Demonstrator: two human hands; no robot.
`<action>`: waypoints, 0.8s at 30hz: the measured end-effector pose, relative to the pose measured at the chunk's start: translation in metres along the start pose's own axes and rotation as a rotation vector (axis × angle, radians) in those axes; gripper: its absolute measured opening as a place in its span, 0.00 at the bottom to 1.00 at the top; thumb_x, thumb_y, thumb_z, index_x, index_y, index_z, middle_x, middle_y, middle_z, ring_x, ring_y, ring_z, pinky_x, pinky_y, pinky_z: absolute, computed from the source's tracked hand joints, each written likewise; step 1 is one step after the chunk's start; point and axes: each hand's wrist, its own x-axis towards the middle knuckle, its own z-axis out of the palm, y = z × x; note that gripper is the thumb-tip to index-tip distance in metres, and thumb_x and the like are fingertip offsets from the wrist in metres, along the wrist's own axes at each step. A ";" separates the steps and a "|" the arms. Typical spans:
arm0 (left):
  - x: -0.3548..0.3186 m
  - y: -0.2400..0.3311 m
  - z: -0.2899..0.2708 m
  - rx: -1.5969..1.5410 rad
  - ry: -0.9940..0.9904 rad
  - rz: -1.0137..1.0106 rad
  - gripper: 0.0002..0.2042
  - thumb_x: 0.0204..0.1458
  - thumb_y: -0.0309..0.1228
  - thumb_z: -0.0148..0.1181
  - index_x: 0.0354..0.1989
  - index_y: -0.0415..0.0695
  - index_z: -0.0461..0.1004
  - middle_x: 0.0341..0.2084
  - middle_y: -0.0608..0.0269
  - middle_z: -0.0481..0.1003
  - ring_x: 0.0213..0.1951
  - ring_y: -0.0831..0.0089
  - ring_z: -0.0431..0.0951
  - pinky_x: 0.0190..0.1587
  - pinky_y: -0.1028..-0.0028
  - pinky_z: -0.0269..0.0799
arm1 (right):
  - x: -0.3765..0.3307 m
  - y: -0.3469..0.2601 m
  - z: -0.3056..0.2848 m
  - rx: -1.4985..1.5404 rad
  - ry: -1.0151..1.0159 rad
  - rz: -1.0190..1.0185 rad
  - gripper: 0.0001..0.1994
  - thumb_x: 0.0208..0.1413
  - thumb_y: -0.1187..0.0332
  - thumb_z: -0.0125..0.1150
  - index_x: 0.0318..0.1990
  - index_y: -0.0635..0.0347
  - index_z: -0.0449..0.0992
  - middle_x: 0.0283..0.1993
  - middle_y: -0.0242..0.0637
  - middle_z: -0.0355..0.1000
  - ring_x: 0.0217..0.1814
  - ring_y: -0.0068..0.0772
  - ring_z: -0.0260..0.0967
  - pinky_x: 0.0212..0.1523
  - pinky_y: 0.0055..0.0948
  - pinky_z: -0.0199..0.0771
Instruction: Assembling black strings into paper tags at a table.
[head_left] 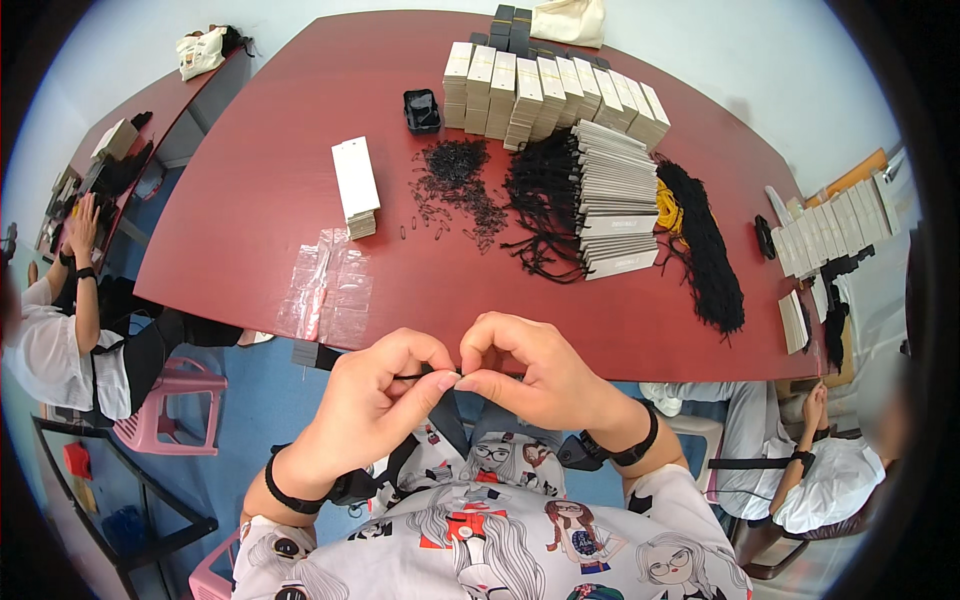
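Black string [410, 377] pinched between both hands [372, 400] [530, 372]; pins [455, 185], tags [615, 205] beyond.

White tag stacks [552, 88] and clear plastic bags [330, 285] lie on the red table [270, 180]

pins [455, 185] – left of cords [545, 200]

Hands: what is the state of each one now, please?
Left hand: closed, pinching a thin black string.
Right hand: closed, fingertips pinching the same string.
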 end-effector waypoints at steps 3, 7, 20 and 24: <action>-0.003 0.003 0.000 0.016 0.000 0.109 0.04 0.51 0.21 0.55 0.35 0.38 0.69 0.23 0.68 0.72 0.22 0.88 0.66 0.22 0.86 0.61 | 0.002 0.001 -0.001 0.283 -0.113 0.050 0.08 0.53 0.71 0.58 0.35 0.62 0.66 0.28 0.27 0.64 0.28 0.16 0.61 0.29 0.18 0.64; -0.008 0.005 -0.001 0.107 0.079 0.247 0.04 0.48 0.23 0.60 0.31 0.38 0.71 0.20 0.70 0.72 0.20 0.90 0.62 0.21 0.87 0.55 | 0.005 0.002 -0.002 0.540 -0.282 0.178 0.09 0.54 0.69 0.57 0.35 0.61 0.65 0.28 0.25 0.62 0.27 0.15 0.58 0.28 0.15 0.61; -0.027 0.002 -0.020 0.113 0.176 0.193 0.05 0.46 0.19 0.59 0.32 0.38 0.73 0.21 0.72 0.71 0.19 0.91 0.58 0.19 0.86 0.52 | 0.029 0.014 0.025 1.043 -0.430 0.384 0.10 0.56 0.65 0.55 0.34 0.59 0.62 0.22 0.24 0.58 0.22 0.14 0.53 0.22 0.16 0.51; -0.031 -0.002 -0.023 0.095 0.205 0.147 0.04 0.46 0.19 0.60 0.30 0.37 0.73 0.21 0.71 0.71 0.19 0.91 0.59 0.19 0.86 0.53 | 0.032 0.014 0.030 1.097 -0.419 0.419 0.09 0.56 0.66 0.54 0.34 0.59 0.61 0.22 0.24 0.57 0.21 0.13 0.53 0.22 0.17 0.50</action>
